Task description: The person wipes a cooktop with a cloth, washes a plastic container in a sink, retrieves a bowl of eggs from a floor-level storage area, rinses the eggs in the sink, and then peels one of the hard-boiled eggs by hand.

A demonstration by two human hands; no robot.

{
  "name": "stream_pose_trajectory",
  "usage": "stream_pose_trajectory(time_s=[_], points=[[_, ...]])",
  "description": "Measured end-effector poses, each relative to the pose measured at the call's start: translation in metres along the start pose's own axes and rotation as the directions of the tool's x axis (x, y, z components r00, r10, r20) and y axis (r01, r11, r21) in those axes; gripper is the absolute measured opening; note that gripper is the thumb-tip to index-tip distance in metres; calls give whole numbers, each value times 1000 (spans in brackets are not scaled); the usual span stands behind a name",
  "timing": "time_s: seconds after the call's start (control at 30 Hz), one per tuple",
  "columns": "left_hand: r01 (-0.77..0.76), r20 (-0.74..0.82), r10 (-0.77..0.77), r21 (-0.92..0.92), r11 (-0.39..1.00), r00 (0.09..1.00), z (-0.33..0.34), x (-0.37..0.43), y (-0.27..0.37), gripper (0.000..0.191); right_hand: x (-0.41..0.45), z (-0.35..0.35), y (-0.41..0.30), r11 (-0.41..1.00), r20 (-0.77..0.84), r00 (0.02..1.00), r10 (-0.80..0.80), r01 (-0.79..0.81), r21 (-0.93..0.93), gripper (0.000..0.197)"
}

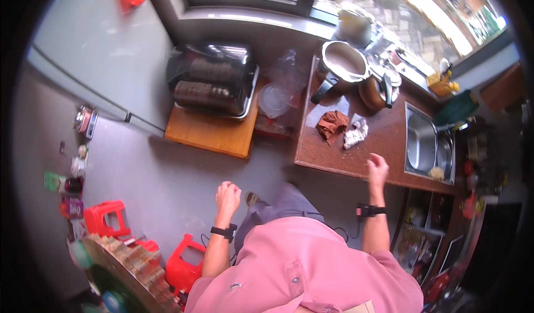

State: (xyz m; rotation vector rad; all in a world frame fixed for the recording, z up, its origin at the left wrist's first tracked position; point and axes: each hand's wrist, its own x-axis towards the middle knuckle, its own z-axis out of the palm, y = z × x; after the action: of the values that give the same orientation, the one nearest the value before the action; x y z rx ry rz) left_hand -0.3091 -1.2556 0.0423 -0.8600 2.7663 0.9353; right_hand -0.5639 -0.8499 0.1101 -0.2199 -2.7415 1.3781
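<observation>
My left hand hangs above the floor, left of my body, with fingers curled and nothing seen in it. Near the front edge of the dark red countertop is my right hand, its fingers bent and no object visible in them. Beyond it lie a crumpled brown cloth and a crumpled white cloth, side by side. Behind the cloths stand an open metal pot with a black handle and a brown pot with a lid and dark handle.
A steel sink with a sponge is at the right. A dark-covered dish cabinet sits on a wooden table. Red plastic stools stand lower left, and a refrigerator is upper left.
</observation>
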Motion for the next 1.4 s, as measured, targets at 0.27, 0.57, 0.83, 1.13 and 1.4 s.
stream_pose_trajectory(time_s=[0.27,0.57,0.83,1.13,1.4], points=[[122,163,-61,-392,912,985,3,33,-89,18,-36,108,-91,972,136,966,-221,229,-53,12],[746,512,-542,-452,490,666,2,14,-214,21,74,134,-142,791,-122,841,-527,433,-432,6],[827,531,-635,-393,402,561,-22,48,-264,22,207,107,-158,257,88,745,-661,335,-906,25],[617,434,-438,-550,563,787,-69,170,-211,17,220,113,-145,239,251,834,-491,406,-882,9],[641,446,-463,-480,598,766,-85,200,-241,17,183,100,-189,386,185,856,-483,397,-833,10]])
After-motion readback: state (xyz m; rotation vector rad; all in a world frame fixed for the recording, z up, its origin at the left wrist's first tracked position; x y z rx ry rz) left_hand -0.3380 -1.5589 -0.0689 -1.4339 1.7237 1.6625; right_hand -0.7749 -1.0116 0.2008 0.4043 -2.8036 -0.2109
